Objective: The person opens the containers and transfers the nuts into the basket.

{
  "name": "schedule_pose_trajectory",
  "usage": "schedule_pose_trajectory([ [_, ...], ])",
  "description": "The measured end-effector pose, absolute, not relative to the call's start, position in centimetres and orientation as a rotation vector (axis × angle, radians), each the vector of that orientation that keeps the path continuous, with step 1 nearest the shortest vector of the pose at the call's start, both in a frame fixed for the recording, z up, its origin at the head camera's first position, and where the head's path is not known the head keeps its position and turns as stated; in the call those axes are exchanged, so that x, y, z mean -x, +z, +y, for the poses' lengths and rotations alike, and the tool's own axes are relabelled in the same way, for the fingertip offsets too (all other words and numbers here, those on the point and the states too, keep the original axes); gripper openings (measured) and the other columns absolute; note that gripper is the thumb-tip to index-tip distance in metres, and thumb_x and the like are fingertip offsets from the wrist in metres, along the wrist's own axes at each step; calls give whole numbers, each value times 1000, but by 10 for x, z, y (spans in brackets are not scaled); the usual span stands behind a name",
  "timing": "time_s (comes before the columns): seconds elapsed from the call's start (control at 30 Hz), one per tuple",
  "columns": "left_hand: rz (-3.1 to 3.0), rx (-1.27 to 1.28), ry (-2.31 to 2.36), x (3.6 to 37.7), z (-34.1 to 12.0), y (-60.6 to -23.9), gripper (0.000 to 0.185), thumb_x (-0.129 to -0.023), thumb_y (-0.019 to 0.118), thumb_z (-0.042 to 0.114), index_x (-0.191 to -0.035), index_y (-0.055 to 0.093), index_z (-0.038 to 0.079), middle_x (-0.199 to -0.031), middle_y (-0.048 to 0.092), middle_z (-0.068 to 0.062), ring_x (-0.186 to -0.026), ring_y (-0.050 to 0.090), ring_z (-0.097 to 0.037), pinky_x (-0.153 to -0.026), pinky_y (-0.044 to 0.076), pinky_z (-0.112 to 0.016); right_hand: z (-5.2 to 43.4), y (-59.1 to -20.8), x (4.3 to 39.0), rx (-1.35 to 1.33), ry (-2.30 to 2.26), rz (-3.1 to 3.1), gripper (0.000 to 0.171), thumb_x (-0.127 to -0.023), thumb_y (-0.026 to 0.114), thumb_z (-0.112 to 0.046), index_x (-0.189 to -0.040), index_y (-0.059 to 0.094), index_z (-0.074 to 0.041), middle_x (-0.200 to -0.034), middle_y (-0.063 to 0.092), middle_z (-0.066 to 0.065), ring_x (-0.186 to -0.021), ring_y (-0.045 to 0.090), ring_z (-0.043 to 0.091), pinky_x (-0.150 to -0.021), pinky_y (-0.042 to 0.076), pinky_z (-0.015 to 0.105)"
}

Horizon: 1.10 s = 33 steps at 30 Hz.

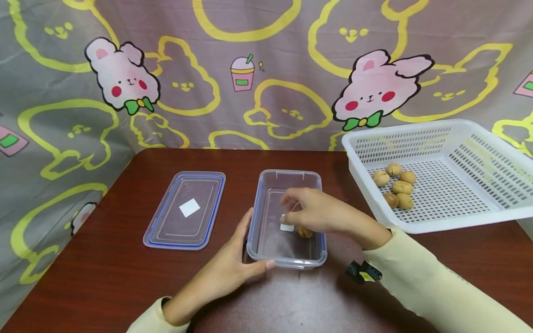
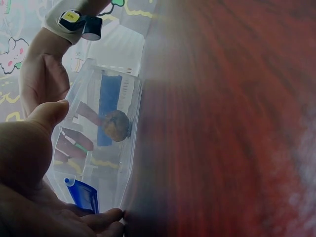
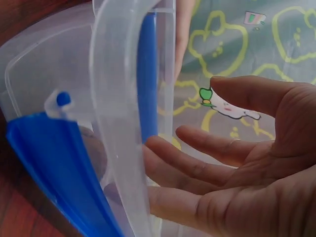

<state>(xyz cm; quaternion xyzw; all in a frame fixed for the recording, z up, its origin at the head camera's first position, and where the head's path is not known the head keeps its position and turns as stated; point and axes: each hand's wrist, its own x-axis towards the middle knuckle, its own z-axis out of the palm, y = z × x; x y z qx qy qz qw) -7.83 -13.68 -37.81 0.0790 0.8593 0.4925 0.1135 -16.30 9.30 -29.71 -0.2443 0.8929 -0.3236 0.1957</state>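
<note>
A clear rectangular plastic container with a blue-trimmed rim stands near the middle of the dark brown wooden table. The left hand holds its near left corner, the thumb curled along the near wall and the fingers laid against the left wall. The right hand hangs over the container with its fingers relaxed and spread, gripping nothing. Just beneath it a single brown walnut lies on the container's floor, toward the near right side, beside a small white label. The matching clear lid with a blue seal lies flat on the table to the left of the container, apart from it. At the table's right edge a white perforated plastic basket holds five more walnuts clustered at its left end.
</note>
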Motion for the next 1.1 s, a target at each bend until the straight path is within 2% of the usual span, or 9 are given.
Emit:
schedule_pose_trajectory([
  [0.4,2509,-232,1447,79,-137,-378,119,-83,89,41,-169,7,36,-161,47,-9,-144,48,-27,-120,33,-59,90,-304,170,634,-860,2508,42,-95,71,-25,-129,66,-1,-119,74,13,-108,68,24,-96,55,46],
  [0.47,2509,-230,1447,79,-137,-377,118,-83,89,41,-169,7,37,-161,47,-9,-144,48,-27,-120,33,-58,90,-304,172,642,-850,2502,39,-95,71,-24,-127,68,-1,-115,74,11,-105,68,22,-93,56,43],
  [0.67,2502,-242,1460,79,-137,-378,118,-83,89,40,-169,7,37,-163,45,-7,-145,47,-26,-121,32,-57,91,-307,176,639,-880,2436,25,-96,70,-16,-115,70,-1,-99,72,7,-75,66,16,-68,54,28],
  [0.83,2507,-250,1463,79,-137,-378,118,-83,89,40,-169,8,37,-162,46,-7,-145,46,-26,-121,32,-58,87,-309,177,735,-797,2482,14,-94,71,-17,-103,73,-6,-91,71,3,-77,61,14,-70,50,29],
  [0.9,2507,-248,1463,79,-138,-378,119,-83,89,39,-169,8,37,-162,46,-7,-145,47,-26,-121,32,-57,84,-309,176,765,-741,2507,13,-94,71,-18,-102,73,-8,-89,70,2,-80,60,14,-74,50,31],
  [1.1,2496,-251,1469,78,-138,-378,119,-83,90,37,-168,7,39,-163,45,-5,-145,47,-25,-122,31,-56,79,-311,173,766,-669,2495,13,-96,70,-19,-103,72,-8,-81,66,1,-74,59,14,-68,48,30],
])
